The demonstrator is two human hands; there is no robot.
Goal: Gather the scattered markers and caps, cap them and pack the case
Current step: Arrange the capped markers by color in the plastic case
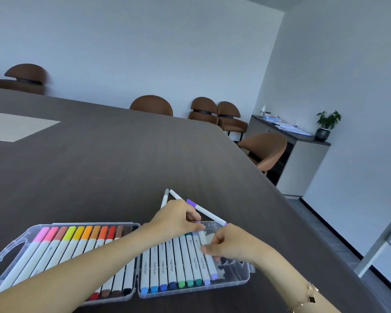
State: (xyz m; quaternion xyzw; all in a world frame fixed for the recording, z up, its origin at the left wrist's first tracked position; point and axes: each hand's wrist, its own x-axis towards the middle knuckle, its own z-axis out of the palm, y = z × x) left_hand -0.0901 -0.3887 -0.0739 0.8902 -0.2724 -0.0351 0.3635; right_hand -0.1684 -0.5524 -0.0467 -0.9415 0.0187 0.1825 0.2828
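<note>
- Left hand (178,219) and right hand (229,243) both pinch a lilac marker (209,259) in the open case (242,279), lower frame.
- Barrels read "marker".
- Purple marker (207,212) lies on the table (122,166).

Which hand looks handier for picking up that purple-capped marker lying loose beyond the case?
Probably the left hand: its fingers lie right beside the purple-capped marker, while the right hand is nearer, pinching a marker in the case.
</note>
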